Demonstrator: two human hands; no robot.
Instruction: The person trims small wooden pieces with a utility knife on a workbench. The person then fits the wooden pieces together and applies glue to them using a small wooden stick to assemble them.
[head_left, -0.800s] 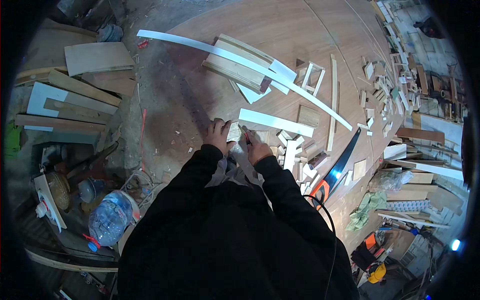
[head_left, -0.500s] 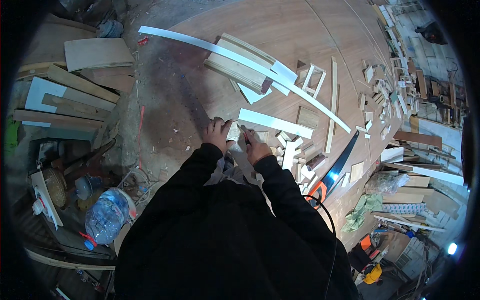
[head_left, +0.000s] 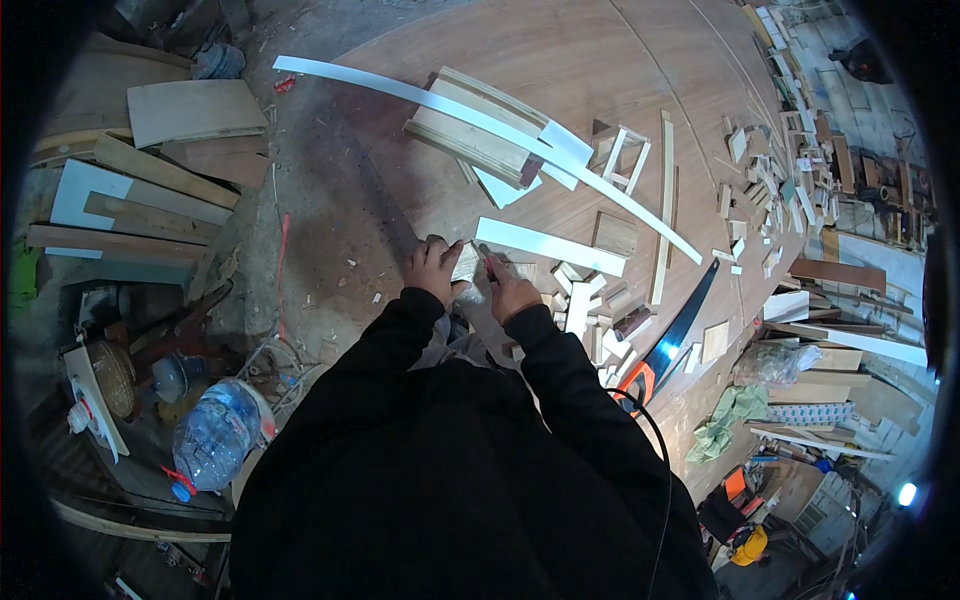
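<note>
My left hand is closed on a small pale wood block, fingers over its left side. To the right of the block, my right hand grips a slim red-handled tool. Its working end is at the block's right edge, too small to make out. Just beyond both hands lies a long white strip. Small wood offcuts are piled right of my right hand.
A handsaw with an orange handle lies to the right. A long thin white strip crosses stacked boards ahead. At the left are leaning planks and a big clear water bottle. A black cable hangs beside my right arm.
My right hand has turned slightly and moved a little closer to the block, so less of the tool shows. My left hand stays on the block.
</note>
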